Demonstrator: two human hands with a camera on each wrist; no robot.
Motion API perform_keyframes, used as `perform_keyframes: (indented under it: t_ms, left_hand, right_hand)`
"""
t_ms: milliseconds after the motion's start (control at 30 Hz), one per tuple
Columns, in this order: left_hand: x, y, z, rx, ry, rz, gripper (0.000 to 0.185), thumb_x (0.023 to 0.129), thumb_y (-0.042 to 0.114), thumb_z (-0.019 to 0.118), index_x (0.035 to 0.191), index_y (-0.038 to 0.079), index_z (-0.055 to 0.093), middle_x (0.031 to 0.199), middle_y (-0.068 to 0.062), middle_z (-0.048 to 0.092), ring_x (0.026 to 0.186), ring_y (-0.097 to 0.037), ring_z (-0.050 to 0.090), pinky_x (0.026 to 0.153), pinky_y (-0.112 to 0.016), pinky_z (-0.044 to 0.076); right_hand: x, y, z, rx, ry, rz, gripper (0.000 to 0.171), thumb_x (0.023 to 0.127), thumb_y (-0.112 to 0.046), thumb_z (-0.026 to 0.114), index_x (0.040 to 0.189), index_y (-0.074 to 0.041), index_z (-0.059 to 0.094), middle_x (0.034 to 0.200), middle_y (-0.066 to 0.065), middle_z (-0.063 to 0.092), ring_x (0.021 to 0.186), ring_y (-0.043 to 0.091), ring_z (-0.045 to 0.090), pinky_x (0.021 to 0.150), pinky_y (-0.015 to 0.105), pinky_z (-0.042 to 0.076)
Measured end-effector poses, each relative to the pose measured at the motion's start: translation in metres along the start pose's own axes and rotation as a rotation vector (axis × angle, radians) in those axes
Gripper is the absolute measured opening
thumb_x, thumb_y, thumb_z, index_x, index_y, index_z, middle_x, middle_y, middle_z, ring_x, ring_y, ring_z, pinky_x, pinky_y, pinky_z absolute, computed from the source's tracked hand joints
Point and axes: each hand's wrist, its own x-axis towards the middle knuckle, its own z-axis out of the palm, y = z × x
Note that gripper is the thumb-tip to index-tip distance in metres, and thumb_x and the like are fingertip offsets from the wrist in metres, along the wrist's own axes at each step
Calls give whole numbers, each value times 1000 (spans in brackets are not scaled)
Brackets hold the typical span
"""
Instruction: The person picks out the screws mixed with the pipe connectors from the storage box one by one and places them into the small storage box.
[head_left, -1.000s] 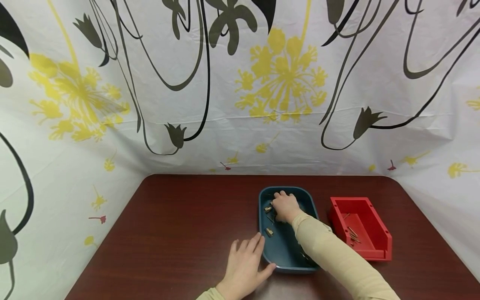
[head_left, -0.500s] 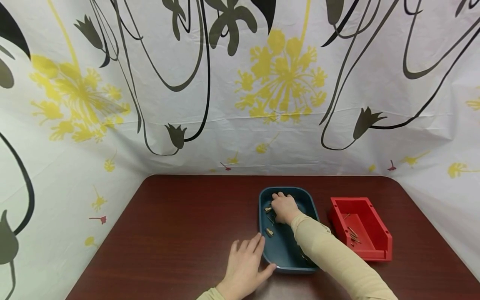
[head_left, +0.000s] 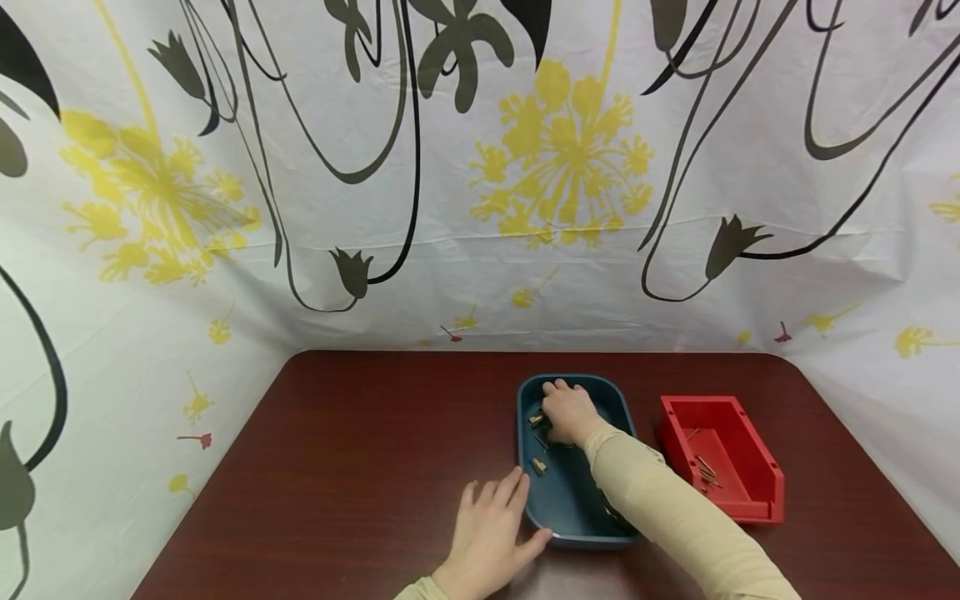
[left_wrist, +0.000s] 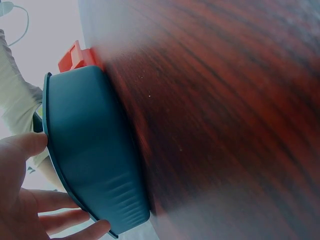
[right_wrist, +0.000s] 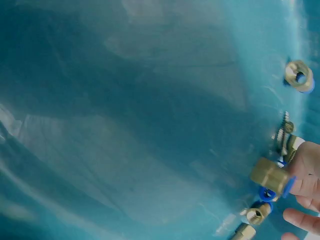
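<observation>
A teal tray [head_left: 577,500] stands on the table. My left hand [head_left: 487,525] rests at its near left corner, fingers spread. In the left wrist view, the left thumb and fingertips touch the tray's rim [left_wrist: 47,107]. My right hand [head_left: 572,414] reaches down inside the far half of the tray. In the right wrist view, its fingers [right_wrist: 300,220] are spread beside a brass fitting with a blue collar [right_wrist: 270,175]. Other brass fittings [right_wrist: 298,76] and screws [right_wrist: 283,135] lie near it. In the head view the right hand hides part of this pile.
An open red bin [head_left: 738,467] stands right of the tray, with several thin brass-coloured pieces [head_left: 707,471] inside. The right sleeve [head_left: 675,508] crosses the tray's right rim. Behind the dark wood table [head_left: 390,450] hangs a white patterned cloth [head_left: 450,208].
The right hand's fingers have shifted slightly within the tray. The left hand, tray and red bin stay in place.
</observation>
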Motion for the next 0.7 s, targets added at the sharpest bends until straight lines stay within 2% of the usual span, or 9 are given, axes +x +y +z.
perform_keyframes:
  t_ms: [233,367,467,700]
  left_hand:
    - [-1,0,-1,9,19,7,64,79,57,51,122,10,55,123,-3,48,93,-19,52,81,-50,34]
    - [-1,1,0,11,24,10,64,79,57,51,121,10,55,123,-3,49,93,-20,52,80,-51,34]
    - [-1,1,0,6,20,9,64,78,57,51,121,10,55,123,-3,49,93,-20,53,80,-51,34]
    - [-1,0,1,-4,29,13,64,78,57,52,121,9,55,122,-3,49,92,-20,53,80,-51,34]
  right_hand:
    - [-2,5,-13,32,8,-14,17,65,-27,76,74,-15,70,83,3,45,77,20,39,68,41,41]
    - [-3,8,-20,22,27,-33,16,65,-27,75,63,-16,63,82,3,44,77,21,39,71,43,41]
    - [-6,10,-27,8,60,-53,25,65,-26,75,53,-18,54,85,4,46,79,22,41,73,44,41]
    - [-12,15,-47,0,157,-108,32,64,-22,75,48,-18,47,80,3,43,74,21,37,62,38,39]
